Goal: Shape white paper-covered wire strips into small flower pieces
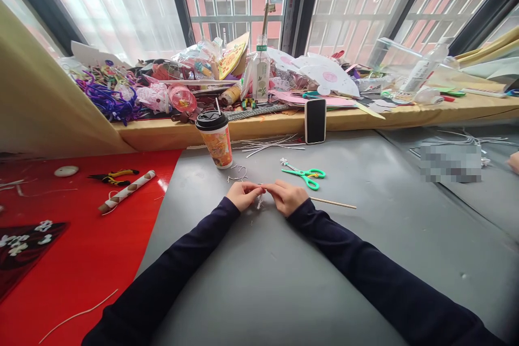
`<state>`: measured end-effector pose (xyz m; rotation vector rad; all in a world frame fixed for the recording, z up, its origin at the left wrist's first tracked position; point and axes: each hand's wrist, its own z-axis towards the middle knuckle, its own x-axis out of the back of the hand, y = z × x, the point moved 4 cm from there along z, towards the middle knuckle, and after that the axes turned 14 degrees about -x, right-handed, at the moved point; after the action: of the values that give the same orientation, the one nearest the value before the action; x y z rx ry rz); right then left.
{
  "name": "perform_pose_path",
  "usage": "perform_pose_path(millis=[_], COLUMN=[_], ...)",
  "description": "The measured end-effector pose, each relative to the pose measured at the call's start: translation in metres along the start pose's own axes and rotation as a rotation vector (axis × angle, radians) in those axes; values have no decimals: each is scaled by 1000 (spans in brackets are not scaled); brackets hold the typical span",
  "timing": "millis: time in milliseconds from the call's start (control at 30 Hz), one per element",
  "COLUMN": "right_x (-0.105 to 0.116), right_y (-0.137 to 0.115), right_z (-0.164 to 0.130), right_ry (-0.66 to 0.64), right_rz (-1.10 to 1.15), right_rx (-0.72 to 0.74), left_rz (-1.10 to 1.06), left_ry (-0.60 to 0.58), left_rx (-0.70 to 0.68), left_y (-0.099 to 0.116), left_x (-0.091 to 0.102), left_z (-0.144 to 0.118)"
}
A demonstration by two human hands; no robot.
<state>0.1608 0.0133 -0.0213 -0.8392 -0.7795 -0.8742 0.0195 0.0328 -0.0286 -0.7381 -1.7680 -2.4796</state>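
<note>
Grey tabletop, open before hands

No lettering can be read anywhere. The paper cup on the bench carries an orange printed pattern, and the white bottle on the window ledge has a small green label, but both are too small and blurred to make out.

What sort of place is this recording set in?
Probably a home or small-studio craft bench by a window: green scissors and pliers lie on the grey table, and the windowsill is heaped with craft supplies.
</note>
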Motion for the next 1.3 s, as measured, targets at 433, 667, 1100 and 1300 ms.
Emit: perform_pose_path(millis=[433, 667, 1100, 1300], right_x=[2, 6, 8, 13], right_y=[-5, -4, 5, 5], right_z=[0, 4, 15, 17], right_ry=[40, 16, -223, -212], right_rz=[-105, 32, 426, 382], right_rx=[94, 23, -231, -163], left_rz=[-127, -126, 62, 117], left_ry=[7, 23, 17, 7], left_rx=[92, 44, -90, -146], left_y=[-1, 0, -1, 4], left_x=[-2, -1, -3, -3], left_z=[-1, 0, 0, 0])
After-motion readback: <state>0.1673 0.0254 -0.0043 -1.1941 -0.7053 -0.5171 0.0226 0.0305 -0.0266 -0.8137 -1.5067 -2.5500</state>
